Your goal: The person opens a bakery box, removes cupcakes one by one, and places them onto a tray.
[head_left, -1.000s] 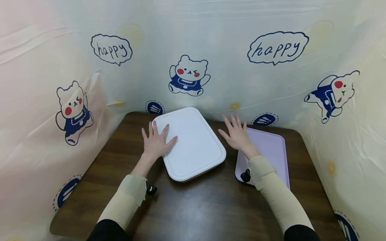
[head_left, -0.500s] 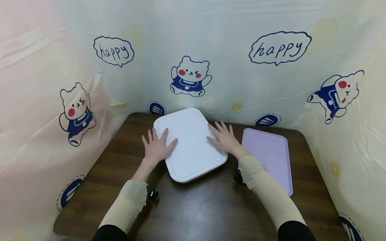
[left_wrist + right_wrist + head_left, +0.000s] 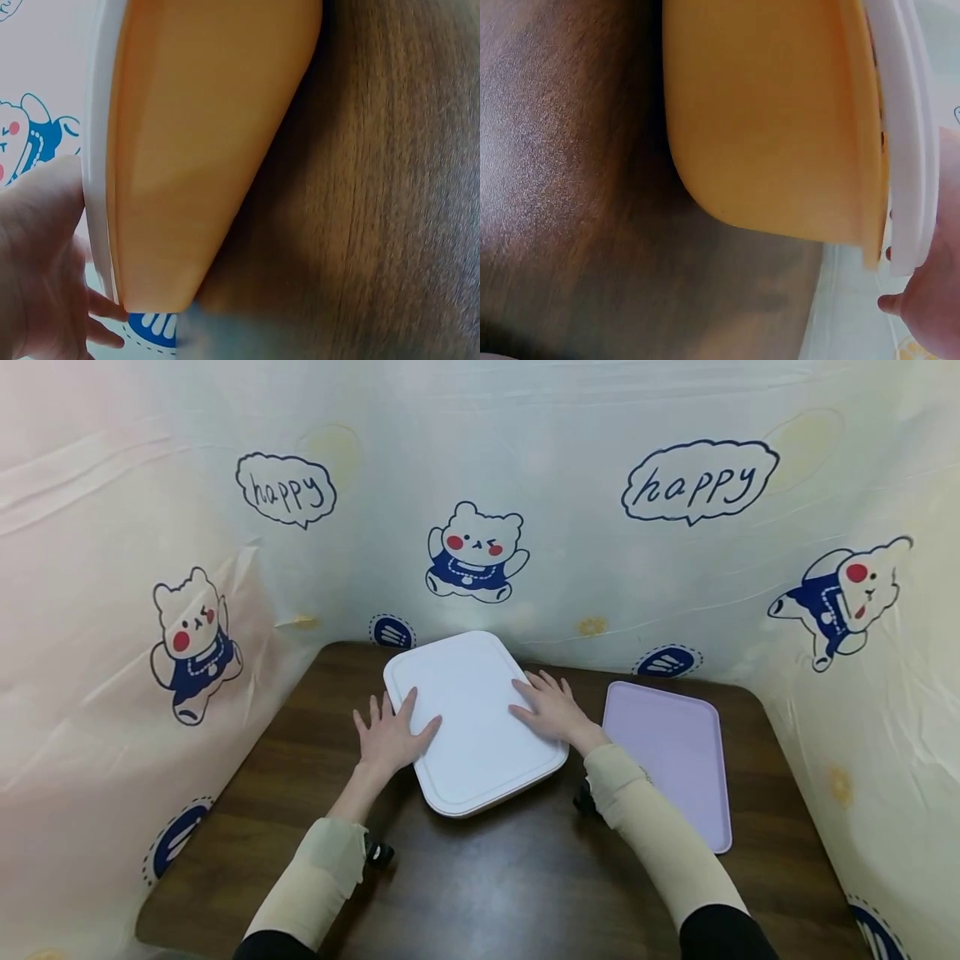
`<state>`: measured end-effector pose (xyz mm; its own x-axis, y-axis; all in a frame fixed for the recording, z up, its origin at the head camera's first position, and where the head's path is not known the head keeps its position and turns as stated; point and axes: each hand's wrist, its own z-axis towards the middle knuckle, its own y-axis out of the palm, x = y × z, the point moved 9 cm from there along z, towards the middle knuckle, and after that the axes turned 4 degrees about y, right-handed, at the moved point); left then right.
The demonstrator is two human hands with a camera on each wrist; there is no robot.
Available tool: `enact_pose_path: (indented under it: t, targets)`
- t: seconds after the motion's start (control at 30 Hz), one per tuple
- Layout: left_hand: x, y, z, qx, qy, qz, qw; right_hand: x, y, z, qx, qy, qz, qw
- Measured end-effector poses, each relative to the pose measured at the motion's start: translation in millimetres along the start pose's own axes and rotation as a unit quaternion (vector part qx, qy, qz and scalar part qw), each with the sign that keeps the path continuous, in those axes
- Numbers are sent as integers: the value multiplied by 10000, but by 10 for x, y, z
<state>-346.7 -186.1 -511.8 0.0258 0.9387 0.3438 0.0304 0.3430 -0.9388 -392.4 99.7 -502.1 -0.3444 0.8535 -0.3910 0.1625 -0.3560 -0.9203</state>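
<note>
A white lid [image 3: 472, 735] with rounded corners tops a deep orange-yellow box [image 3: 195, 150] standing on the table. At its left edge, my left hand [image 3: 390, 742] lies with fingers spread, the thumb and forefinger reaching over the lid's top and the others beside the rim. On the opposite side my right hand [image 3: 555, 712] rests its thumb and forefinger on the lid, the other fingers past the right rim. The right wrist view shows a narrow gap between lid and box [image 3: 765, 112] near the corner. What the box contains is hidden.
To the right of the box lies a shallow lilac tray [image 3: 667, 752], partly under my right forearm. The dark wood table [image 3: 480, 885] meets a printed cloth [image 3: 570, 560] at the back and both sides.
My right hand has come left from beside the tray onto the lid's right edge. My left hand has stayed at the left edge, shifting slightly toward me.
</note>
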Motion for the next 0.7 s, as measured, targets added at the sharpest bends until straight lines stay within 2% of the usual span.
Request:
enact_pose_path:
  t: [0.2,0.5,0.7]
  targets:
    - [-19,34,-29,89,-83,-60,9999,43,111,18,-13,-2,311,9995]
    - [47,70,46,209,149,-259,9993,132,135,-30,312,187,1312,9907]
    - [64,109,118,244,377,-568,9974,156,134,-78,470,313,1342,9893]
